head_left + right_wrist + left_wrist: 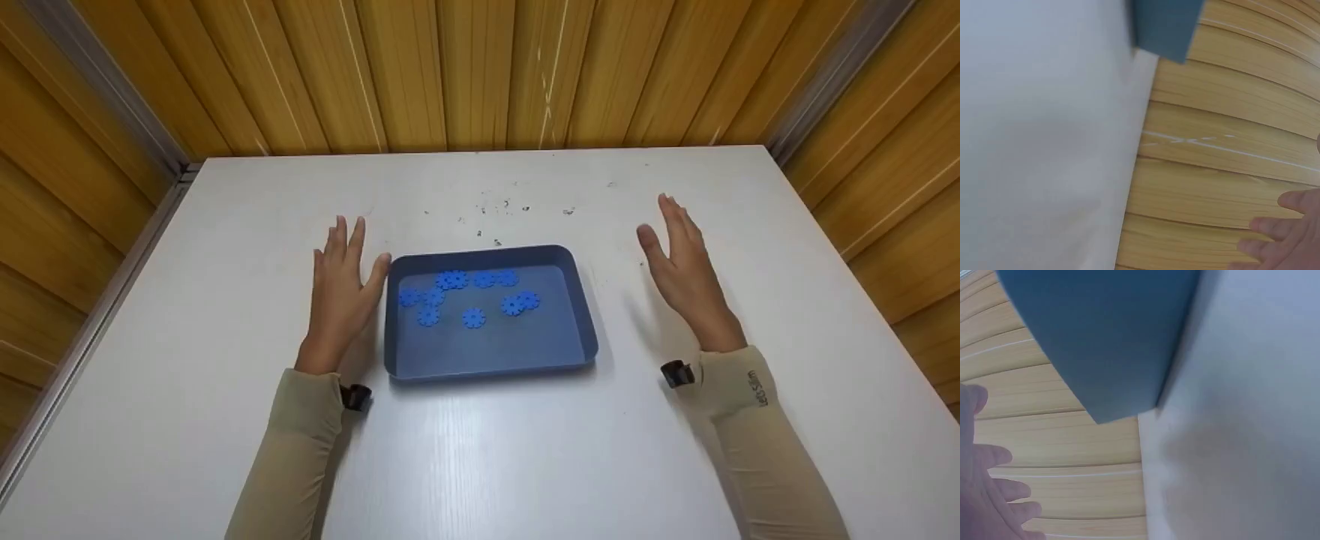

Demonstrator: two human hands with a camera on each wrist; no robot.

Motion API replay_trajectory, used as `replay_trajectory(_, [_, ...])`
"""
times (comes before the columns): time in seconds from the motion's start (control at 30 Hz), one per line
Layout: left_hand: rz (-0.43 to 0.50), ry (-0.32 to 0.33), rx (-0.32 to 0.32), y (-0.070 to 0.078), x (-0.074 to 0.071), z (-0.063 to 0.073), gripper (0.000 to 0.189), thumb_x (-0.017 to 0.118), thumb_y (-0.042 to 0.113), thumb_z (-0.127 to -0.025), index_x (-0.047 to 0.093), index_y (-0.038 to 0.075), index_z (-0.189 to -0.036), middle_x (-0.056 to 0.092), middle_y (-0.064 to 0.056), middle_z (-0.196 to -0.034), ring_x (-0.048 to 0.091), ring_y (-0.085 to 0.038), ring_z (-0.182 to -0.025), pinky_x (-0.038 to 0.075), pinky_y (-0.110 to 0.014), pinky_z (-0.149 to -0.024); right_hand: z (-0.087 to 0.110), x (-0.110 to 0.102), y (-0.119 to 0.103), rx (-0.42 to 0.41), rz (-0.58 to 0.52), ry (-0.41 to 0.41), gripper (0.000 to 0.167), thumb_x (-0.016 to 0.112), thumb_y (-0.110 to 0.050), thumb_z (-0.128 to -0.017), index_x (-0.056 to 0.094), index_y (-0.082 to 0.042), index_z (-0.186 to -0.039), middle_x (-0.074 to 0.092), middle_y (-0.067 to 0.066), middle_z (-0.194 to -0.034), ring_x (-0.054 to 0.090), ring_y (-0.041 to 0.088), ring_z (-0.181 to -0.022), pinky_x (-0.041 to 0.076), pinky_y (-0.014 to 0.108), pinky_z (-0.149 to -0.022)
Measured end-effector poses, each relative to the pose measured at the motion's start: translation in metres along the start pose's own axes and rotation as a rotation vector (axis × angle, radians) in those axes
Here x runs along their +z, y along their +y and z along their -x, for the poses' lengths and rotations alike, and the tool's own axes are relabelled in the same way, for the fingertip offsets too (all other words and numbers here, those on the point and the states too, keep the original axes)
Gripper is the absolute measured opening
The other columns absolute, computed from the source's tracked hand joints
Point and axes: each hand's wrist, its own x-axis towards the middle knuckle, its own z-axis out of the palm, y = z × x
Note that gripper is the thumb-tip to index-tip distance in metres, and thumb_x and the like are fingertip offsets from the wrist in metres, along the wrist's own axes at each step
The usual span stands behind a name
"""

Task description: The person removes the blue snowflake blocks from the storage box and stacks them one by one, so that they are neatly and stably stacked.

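Observation:
A shallow blue-grey tray (491,360) rests on the white table, holding several flat blue notched discs (473,318), most of them in overlapping clusters toward its far side. Just left of the tray is my left hand (341,292), fingers straight and thumb tip near the tray's far left corner. My right hand (686,277) is held well to the right of the tray, fingers extended and thumb apart. Neither hand holds anything. The left wrist view has the tray's outer wall (1106,337) close by; the right wrist view catches only a corner of the tray (1165,28).
Dark specks and scuffs (506,206) mark the white tabletop (510,450) beyond the tray. Wood-patterned panels (480,75) stand behind the table and on both sides. A metal rail (90,315) runs along the left edge. Each wrist wears a black camera (677,373).

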Motion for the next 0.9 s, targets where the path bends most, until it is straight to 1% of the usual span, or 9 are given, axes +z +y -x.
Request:
replay_trajectory(0.03, [0.089,-0.016,-0.024,-0.001,0.000,0.000,0.068,0.041,0.048,-0.098,0.018,0.018,-0.155,0.008,-0.010,-0.162,0.007,-0.029,-0.150,0.004,-0.051,-0.122,-0.001,-0.001,-0.003,-0.016,-0.052,-0.004,0.070,0.036,-0.054,-0.099,0.019,-0.015,-0.155,0.018,0.013,-0.160,0.012,0.033,-0.149,0.010,0.062,-0.117])
replay_trajectory(0.1, [0.263,-0.046,-0.071,-0.004,0.000,-0.001,0.065,0.040,0.045,-0.100,0.018,0.018,-0.155,0.009,-0.006,-0.162,0.008,-0.024,-0.150,0.007,-0.045,-0.123,-0.004,-0.004,-0.009,-0.043,-0.122,-0.043,0.066,0.038,-0.049,-0.100,0.025,-0.013,-0.153,0.024,0.014,-0.158,0.020,0.034,-0.147,0.017,0.059,-0.117])
replay_trajectory(0.23, [0.639,-0.118,-0.142,-0.012,0.003,-0.002,0.060,0.038,0.039,-0.102,0.018,0.019,-0.155,0.014,0.001,-0.162,0.013,-0.016,-0.150,0.014,-0.037,-0.123,-0.012,-0.004,-0.020,-0.088,-0.165,-0.177,0.061,0.043,-0.043,-0.100,0.033,-0.009,-0.149,0.034,0.014,-0.154,0.031,0.033,-0.143,0.026,0.050,-0.117])
replay_trajectory(0.37, [0.971,-0.199,-0.186,-0.020,0.012,-0.001,0.058,0.037,0.031,-0.103,0.015,0.015,-0.155,0.016,-0.003,-0.162,0.017,-0.014,-0.149,0.015,-0.032,-0.122,-0.019,0.002,-0.029,-0.108,-0.187,-0.310,0.056,0.051,-0.038,-0.098,0.042,-0.009,-0.145,0.042,0.013,-0.149,0.040,0.030,-0.138,0.033,0.048,-0.114])
replay_trajectory(0.47, [1.158,-0.258,-0.231,-0.026,0.020,0.000,0.058,0.036,0.024,-0.103,0.012,0.013,-0.156,0.015,-0.006,-0.162,0.017,-0.015,-0.149,0.013,-0.030,-0.123,-0.025,0.009,-0.035,-0.123,-0.185,-0.405,0.051,0.056,-0.034,-0.096,0.049,-0.008,-0.140,0.048,0.013,-0.144,0.046,0.030,-0.133,0.037,0.047,-0.111])
replay_trajectory(0.57, [1.280,-0.302,-0.283,-0.031,0.027,0.002,0.058,0.038,0.018,-0.103,0.013,0.013,-0.155,0.016,-0.003,-0.162,0.017,-0.014,-0.149,0.013,-0.029,-0.122,-0.032,0.017,-0.043,-0.129,-0.154,-0.501,0.049,0.059,-0.036,-0.094,0.055,-0.011,-0.136,0.053,0.011,-0.140,0.050,0.029,-0.130,0.040,0.046,-0.110])
replay_trajectory(0.67, [1.332,-0.326,-0.310,-0.035,0.033,0.004,0.057,0.040,0.014,-0.102,0.018,0.011,-0.155,0.020,-0.001,-0.161,0.017,-0.012,-0.148,0.014,-0.030,-0.122,-0.037,0.026,-0.050,-0.148,-0.113,-0.585,0.046,0.061,-0.036,-0.093,0.058,-0.011,-0.132,0.057,0.009,-0.136,0.053,0.027,-0.126,0.042,0.046,-0.108])
replay_trajectory(0.77, [1.337,-0.331,-0.308,-0.038,0.038,0.004,0.056,0.042,0.005,-0.100,0.025,0.009,-0.153,0.023,-0.001,-0.160,0.017,-0.012,-0.148,0.015,-0.030,-0.122,-0.042,0.034,-0.058,-0.188,-0.056,-0.655,0.042,0.062,-0.030,-0.094,0.060,-0.008,-0.130,0.061,0.009,-0.130,0.056,0.026,-0.122,0.045,0.046,-0.104])
replay_trajectory(0.9, [1.284,-0.337,-0.283,-0.038,0.042,0.003,0.057,0.044,-0.004,-0.096,0.033,0.009,-0.150,0.025,-0.001,-0.160,0.017,-0.012,-0.148,0.016,-0.030,-0.122,-0.046,0.044,-0.065,-0.206,0.010,-0.737,0.038,0.062,-0.020,-0.093,0.061,-0.005,-0.128,0.063,0.011,-0.128,0.059,0.026,-0.119,0.049,0.045,-0.100])
